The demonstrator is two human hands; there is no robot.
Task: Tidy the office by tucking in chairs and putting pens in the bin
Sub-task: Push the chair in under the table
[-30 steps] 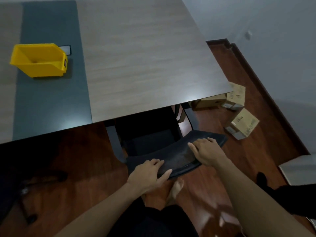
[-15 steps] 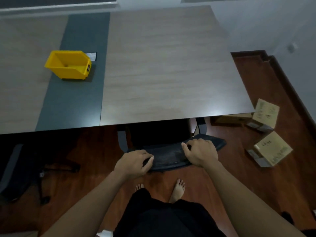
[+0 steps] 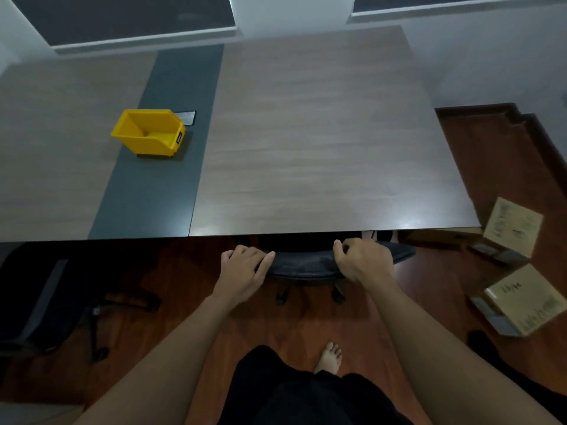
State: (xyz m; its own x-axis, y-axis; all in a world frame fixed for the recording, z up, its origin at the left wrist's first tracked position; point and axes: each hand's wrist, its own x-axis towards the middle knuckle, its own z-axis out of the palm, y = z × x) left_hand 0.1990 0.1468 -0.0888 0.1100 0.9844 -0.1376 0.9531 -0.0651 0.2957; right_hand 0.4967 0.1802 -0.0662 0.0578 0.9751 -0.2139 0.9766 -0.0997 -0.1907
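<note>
Black mesh-backed office chair [image 3: 306, 263]: seat under the wood-grain bench [image 3: 322, 142], backrest top just beside its near edge. Left hand [image 3: 242, 271] and right hand [image 3: 365, 260]: fingers curled over the backrest top, gripping it. Yellow plastic bin [image 3: 148, 131]: upright on the bench's grey strip, far left.

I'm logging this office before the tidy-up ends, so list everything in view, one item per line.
Desk: 1, wood-grain top with a dark grey strip, fills the upper view.
Bin: 1, yellow, on the grey strip, no pens visible inside.
Cable port cover: 1, dark, just behind the bin.
Office chair: 1, black, pushed under the desk edge.
Second chair: 1, black, lower left, beside the desk.
Cardboard boxes: at least 3, tan, on the floor at right.
Floor: reddish wood.
Left hand: on the chair back.
Right hand: gripping the chair back.
Bare foot: 1, on the floor.
</note>
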